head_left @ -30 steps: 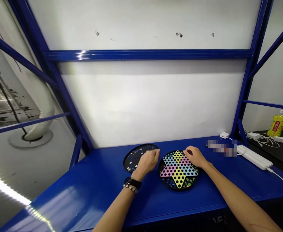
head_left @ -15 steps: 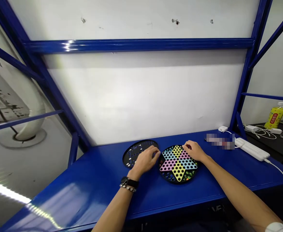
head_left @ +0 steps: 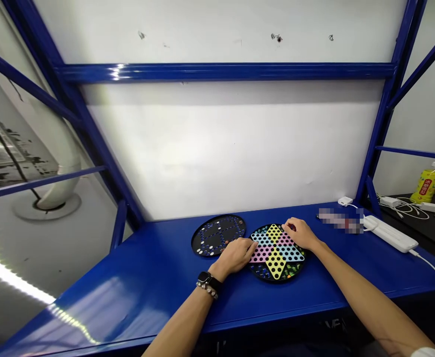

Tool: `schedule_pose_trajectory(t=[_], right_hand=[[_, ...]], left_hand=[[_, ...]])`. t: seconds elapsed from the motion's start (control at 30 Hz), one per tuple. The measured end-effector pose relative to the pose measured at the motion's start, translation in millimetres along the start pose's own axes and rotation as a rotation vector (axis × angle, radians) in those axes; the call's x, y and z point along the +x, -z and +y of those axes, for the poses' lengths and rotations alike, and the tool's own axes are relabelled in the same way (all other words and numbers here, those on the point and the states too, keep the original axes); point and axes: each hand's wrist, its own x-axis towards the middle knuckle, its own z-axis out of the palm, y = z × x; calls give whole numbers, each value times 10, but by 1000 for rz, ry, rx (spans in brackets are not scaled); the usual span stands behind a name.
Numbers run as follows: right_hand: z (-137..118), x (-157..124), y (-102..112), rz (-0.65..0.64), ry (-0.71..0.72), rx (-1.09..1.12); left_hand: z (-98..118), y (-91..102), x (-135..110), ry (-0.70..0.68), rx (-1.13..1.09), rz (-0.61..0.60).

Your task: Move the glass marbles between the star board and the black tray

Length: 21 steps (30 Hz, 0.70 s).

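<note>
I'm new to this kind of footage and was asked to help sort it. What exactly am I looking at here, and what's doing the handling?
No machine here: these are a person's own two bare hands, filmed by one head-worn camera looking forward and down. On the blue metal table lie a star-patterned Chinese checkers board and a round black perforated board. The left hand is at the star board's left point, next to the black board. The right hand lies on the star's upper right. Neither clearly holds anything, though a small piece could be hidden in the fingers. A white power strip sits further right.
</note>
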Motion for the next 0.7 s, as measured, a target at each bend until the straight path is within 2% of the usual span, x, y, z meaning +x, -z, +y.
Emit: schedule_pose_trajectory(t=[0.1, 0.17, 0.27, 0.37, 0.5, 0.7], right_hand=[[6, 2, -4, 0, 3, 5], [7, 2, -2, -5, 0, 6], [2, 1, 6, -15, -5, -1], [0, 0, 12, -17, -5, -2], [12, 1, 10, -22, -8, 2], [34, 8, -5, -19, 3, -2]], left_hand=[[-125, 53, 15, 101, 3, 126], [-279, 104, 12, 236, 32, 213], [-516, 143, -18, 394, 72, 194], [-600, 121, -48, 373, 100, 133], [-483, 88, -32, 338, 147, 205], [-475, 93, -44, 330, 155, 112]])
